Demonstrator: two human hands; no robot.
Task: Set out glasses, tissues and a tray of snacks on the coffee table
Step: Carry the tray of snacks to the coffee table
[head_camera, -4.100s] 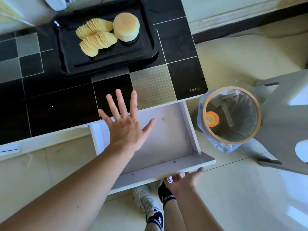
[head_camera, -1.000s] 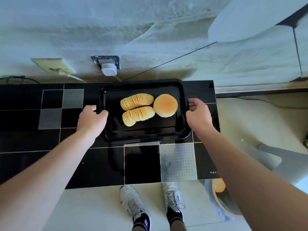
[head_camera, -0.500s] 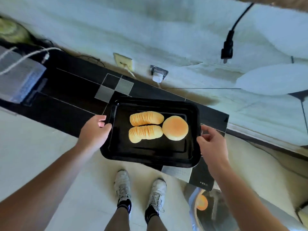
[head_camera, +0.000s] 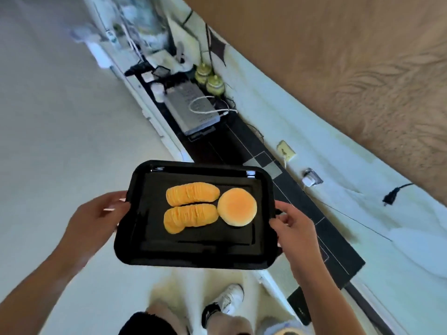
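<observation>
Both hands gripping tray (head_camera: 193,252) midair over floor: left hand (head_camera: 93,220) and right hand (head_camera: 294,228) curling round side rims. Chips (head_camera: 191,205), bun (head_camera: 237,210) lying inside. Black counter (head_camera: 297,197) running alongside at right, grey box (head_camera: 193,110) sitting on it.

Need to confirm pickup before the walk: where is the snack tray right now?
In the head view the black tray is off the counter, held over the floor between the left hand and right hand, just left of the black-tiled counter.
</observation>
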